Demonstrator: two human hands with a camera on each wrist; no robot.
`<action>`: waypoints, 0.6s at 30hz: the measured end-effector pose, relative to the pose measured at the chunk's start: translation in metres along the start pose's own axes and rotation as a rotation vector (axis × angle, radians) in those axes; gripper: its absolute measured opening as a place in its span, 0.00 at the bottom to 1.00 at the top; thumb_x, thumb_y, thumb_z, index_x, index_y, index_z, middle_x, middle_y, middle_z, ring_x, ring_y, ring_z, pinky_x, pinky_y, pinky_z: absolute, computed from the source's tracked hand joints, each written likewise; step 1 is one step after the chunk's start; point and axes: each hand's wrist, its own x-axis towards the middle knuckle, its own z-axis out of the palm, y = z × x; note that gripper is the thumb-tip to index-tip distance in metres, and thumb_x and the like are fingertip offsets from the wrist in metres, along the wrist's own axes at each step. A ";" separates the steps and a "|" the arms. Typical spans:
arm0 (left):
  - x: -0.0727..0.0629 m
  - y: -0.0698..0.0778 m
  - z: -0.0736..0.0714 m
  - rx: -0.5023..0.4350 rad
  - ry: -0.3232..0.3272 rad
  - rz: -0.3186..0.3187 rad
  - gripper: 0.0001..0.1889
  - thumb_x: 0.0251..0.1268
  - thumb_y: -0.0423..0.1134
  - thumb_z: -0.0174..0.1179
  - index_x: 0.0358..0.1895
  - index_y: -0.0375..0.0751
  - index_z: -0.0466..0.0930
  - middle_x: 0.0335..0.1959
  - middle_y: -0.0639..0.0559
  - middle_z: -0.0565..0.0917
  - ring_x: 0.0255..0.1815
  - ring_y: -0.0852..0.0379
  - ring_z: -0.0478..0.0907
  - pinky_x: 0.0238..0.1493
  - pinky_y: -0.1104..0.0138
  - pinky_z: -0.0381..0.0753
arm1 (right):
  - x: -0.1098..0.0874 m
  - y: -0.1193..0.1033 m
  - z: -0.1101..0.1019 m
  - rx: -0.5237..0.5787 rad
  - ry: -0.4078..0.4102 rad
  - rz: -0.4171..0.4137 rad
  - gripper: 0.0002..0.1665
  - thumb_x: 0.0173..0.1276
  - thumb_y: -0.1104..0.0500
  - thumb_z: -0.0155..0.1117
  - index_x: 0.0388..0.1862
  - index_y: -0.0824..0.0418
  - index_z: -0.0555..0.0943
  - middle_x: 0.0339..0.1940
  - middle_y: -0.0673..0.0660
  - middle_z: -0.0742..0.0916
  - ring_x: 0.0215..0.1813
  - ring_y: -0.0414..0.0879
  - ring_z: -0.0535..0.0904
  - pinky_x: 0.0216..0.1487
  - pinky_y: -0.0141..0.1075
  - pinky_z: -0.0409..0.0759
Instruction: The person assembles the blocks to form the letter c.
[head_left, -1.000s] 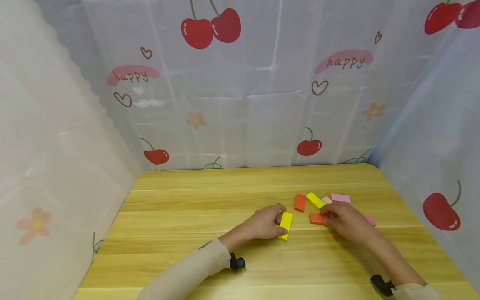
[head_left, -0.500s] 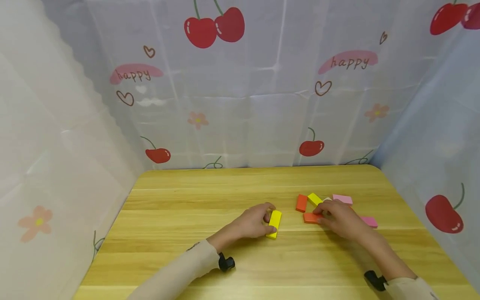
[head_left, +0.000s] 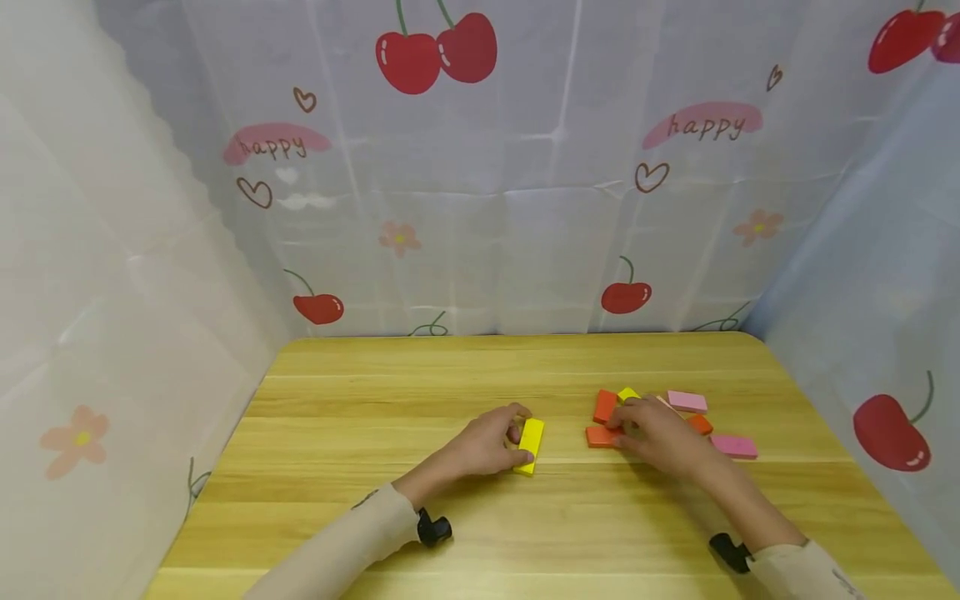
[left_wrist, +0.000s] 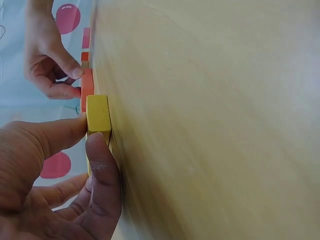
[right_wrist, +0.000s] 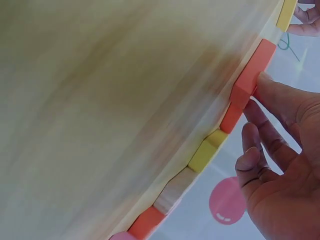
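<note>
With thumb and fingers, my left hand [head_left: 483, 443] pinches a yellow block [head_left: 532, 435] on the wooden tabletop; the left wrist view shows the thumb and fingers on its near end. To its right, my right hand [head_left: 663, 435] holds a flat orange-red block [head_left: 601, 437] between thumb and fingers, also low at the table surface. A gap separates the two held blocks in the head view. Just behind the right fingers lie a second orange-red block [head_left: 604, 405] and a yellow block [head_left: 628, 393], partly covered by that hand.
Around the right hand are two pink blocks, one farther back [head_left: 687, 402] and one nearer [head_left: 735, 447], and a small orange block [head_left: 701, 425]. A plain wood block [right_wrist: 175, 191] is mostly hidden from the head view. Cherry-print curtains [head_left: 540, 225] enclose the table [head_left: 375, 392].
My left hand has slid the yellow block leftward along the table. The right hand has drawn its orange-red block left too, uncovering the nearer pink block and the small orange one.
</note>
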 end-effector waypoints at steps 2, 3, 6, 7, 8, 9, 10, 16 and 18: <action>-0.004 -0.002 -0.002 -0.026 -0.001 0.001 0.35 0.70 0.43 0.74 0.76 0.44 0.72 0.43 0.51 0.81 0.18 0.61 0.77 0.23 0.70 0.82 | 0.003 -0.001 0.002 -0.001 0.000 -0.027 0.08 0.69 0.58 0.79 0.45 0.51 0.91 0.45 0.45 0.92 0.46 0.45 0.81 0.54 0.47 0.82; -0.005 -0.003 -0.003 -0.038 -0.001 0.000 0.34 0.70 0.43 0.74 0.76 0.43 0.72 0.43 0.51 0.81 0.17 0.61 0.77 0.22 0.69 0.82 | 0.005 -0.002 0.002 -0.002 0.000 -0.040 0.07 0.69 0.58 0.79 0.45 0.51 0.91 0.44 0.45 0.92 0.46 0.45 0.82 0.55 0.49 0.82; -0.010 -0.006 -0.005 -0.047 0.007 -0.009 0.34 0.70 0.43 0.74 0.76 0.44 0.72 0.43 0.51 0.81 0.16 0.61 0.76 0.21 0.70 0.80 | 0.010 -0.005 0.005 -0.001 -0.004 -0.072 0.07 0.69 0.59 0.78 0.45 0.51 0.91 0.45 0.46 0.92 0.47 0.45 0.83 0.59 0.52 0.82; -0.011 -0.008 -0.006 -0.048 0.010 -0.014 0.34 0.70 0.43 0.74 0.76 0.44 0.72 0.43 0.51 0.81 0.16 0.61 0.76 0.20 0.70 0.80 | 0.012 -0.006 0.006 0.002 -0.008 -0.075 0.07 0.70 0.59 0.78 0.45 0.51 0.91 0.45 0.46 0.92 0.47 0.45 0.83 0.59 0.52 0.81; -0.012 -0.009 -0.006 -0.050 0.013 -0.019 0.34 0.70 0.43 0.74 0.76 0.44 0.72 0.43 0.51 0.81 0.16 0.61 0.76 0.20 0.71 0.80 | 0.013 -0.007 0.007 0.009 -0.013 -0.072 0.07 0.70 0.59 0.78 0.46 0.51 0.91 0.46 0.46 0.92 0.47 0.45 0.83 0.59 0.51 0.81; -0.013 -0.010 -0.007 -0.053 0.014 -0.025 0.34 0.70 0.43 0.74 0.76 0.44 0.72 0.43 0.50 0.81 0.16 0.61 0.76 0.20 0.71 0.80 | 0.015 -0.008 0.007 0.013 -0.018 -0.066 0.08 0.70 0.58 0.78 0.47 0.52 0.91 0.47 0.47 0.92 0.48 0.45 0.82 0.57 0.51 0.81; -0.014 -0.011 -0.008 -0.057 0.018 -0.028 0.34 0.70 0.43 0.74 0.76 0.44 0.72 0.44 0.50 0.81 0.16 0.61 0.76 0.20 0.71 0.80 | 0.017 -0.010 0.008 0.019 -0.022 -0.064 0.08 0.70 0.58 0.78 0.47 0.52 0.91 0.48 0.47 0.92 0.48 0.45 0.82 0.59 0.51 0.81; -0.020 -0.018 -0.014 -0.047 0.045 -0.038 0.34 0.70 0.44 0.74 0.76 0.44 0.72 0.44 0.50 0.80 0.18 0.61 0.77 0.21 0.70 0.81 | 0.029 -0.016 0.013 0.038 -0.022 -0.091 0.07 0.71 0.60 0.76 0.47 0.54 0.91 0.48 0.50 0.91 0.50 0.48 0.81 0.61 0.52 0.83; -0.021 -0.021 -0.016 -0.031 0.056 -0.041 0.34 0.70 0.45 0.74 0.76 0.44 0.72 0.45 0.50 0.81 0.18 0.62 0.76 0.23 0.70 0.81 | 0.034 -0.018 0.014 0.036 -0.012 -0.120 0.06 0.71 0.61 0.76 0.45 0.54 0.91 0.46 0.50 0.90 0.48 0.47 0.80 0.53 0.48 0.83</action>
